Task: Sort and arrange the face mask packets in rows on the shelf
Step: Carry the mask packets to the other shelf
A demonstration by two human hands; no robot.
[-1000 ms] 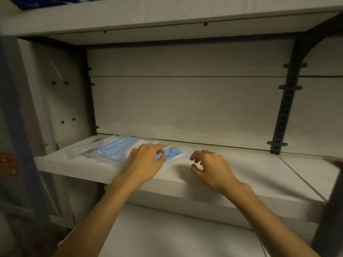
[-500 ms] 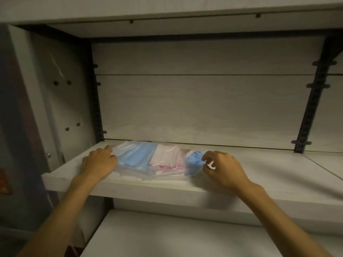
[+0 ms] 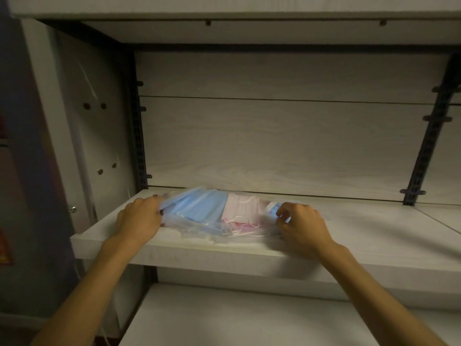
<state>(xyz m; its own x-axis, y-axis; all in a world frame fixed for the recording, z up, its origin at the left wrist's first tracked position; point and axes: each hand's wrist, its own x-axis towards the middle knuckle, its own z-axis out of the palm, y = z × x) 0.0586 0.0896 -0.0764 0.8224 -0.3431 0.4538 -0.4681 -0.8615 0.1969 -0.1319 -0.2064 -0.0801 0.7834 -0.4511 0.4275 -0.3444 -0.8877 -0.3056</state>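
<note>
Clear plastic packets of face masks lie in a loose pile on the pale wooden shelf (image 3: 361, 228), near its left end. Blue masks (image 3: 197, 208) show on the left of the pile and pink masks (image 3: 240, 211) in the middle. A small blue-printed packet (image 3: 273, 208) sticks out at the right end. My left hand (image 3: 139, 218) grips the plastic at the pile's left edge. My right hand (image 3: 301, 226) pinches the plastic at the right edge, by the blue-printed packet. The pile's left side is lifted slightly off the board.
The shelf bay has a wood-grain back panel (image 3: 274, 146), a side wall (image 3: 99, 146) at the left and dark slotted uprights (image 3: 139, 146) (image 3: 424, 151). Another shelf board (image 3: 224, 11) hangs overhead and a lower board (image 3: 237, 318) lies under my arms. The shelf continues bare to the right.
My left hand left the middle of the pile and went to its left edge, uncovering the pink masks. My right hand closed on the right edge. The pile's left side has since lifted.
</note>
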